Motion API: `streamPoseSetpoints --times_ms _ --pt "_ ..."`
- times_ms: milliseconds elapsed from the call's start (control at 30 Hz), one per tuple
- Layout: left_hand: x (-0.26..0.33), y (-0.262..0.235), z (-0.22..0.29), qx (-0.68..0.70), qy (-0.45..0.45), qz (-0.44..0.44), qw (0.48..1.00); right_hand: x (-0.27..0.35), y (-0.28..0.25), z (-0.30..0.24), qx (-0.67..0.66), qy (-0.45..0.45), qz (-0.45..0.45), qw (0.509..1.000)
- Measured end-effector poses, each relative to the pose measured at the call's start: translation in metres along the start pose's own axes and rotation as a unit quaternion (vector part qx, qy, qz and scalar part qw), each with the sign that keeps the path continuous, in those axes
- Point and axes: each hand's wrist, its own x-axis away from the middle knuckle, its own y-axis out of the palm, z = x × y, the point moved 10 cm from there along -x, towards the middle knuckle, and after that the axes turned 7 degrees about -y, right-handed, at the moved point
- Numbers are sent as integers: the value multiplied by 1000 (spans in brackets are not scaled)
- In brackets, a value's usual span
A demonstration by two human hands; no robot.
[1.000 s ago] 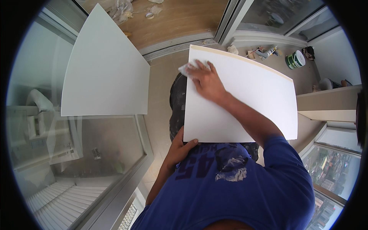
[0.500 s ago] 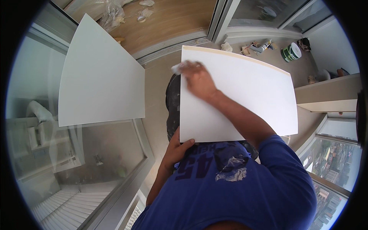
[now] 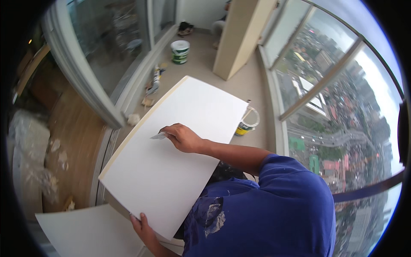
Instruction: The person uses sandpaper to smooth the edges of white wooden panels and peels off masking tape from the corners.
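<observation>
A large white panel (image 3: pixel 188 103) with a tan strip along its far-left edge lies slanted in front of me, over my legs. My left hand (image 3: pixel 145 233) grips its near-left edge, with some fingers hidden beneath. Over the middle of the panel, my right hand (image 3: pixel 185 138) pinches a small pale, thin folded piece (image 3: pixel 158 135). Whether that piece is cloth or sandpaper is not clear. A second white panel (image 3: pixel 85 229) shows at the lower left, partly below the first.
Beside the panel's right edge stands an open bucket (image 3: pixel 246 124). Farther off are a lidded white-and-green bucket (image 3: pixel 180 52), a caulking gun (image 3: pixel 153 83) and a beige pillar (image 3: pixel 239 40). Sliding-door frames (image 3: pixel 81 64) line the left; tall windows (image 3: pixel 325 77) line the right.
My view has swung to the right, and the panel now appears slanted. My right hand has moved from the panel's left edge to its middle, still holding the pale piece.
</observation>
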Motion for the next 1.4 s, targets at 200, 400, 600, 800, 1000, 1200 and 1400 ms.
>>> streamPoseSetpoints --times_ms 200,400,600,800,1000,1200,1400 --pt "-130 -25 36 -67 2 49 997 112 -66 92 -76 253 99 960" --pt "-218 -21 51 -15 63 31 997 133 -85 84 -26 263 127 956" --pt "-227 -5 62 -39 79 48 995 124 -93 57 -5 221 136 966" --pt "-200 -20 48 -31 94 67 993 122 -101 34 30 142 178 973" --pt "-165 -63 27 -19 115 79 990 116 -102 26 -53 213 115 969" --pt "-149 -73 24 -55 175 108 977 109 -167 29 101 186 229 950" --pt "-127 -68 28 -69 223 153 960 77 -176 38 94 162 188 964"
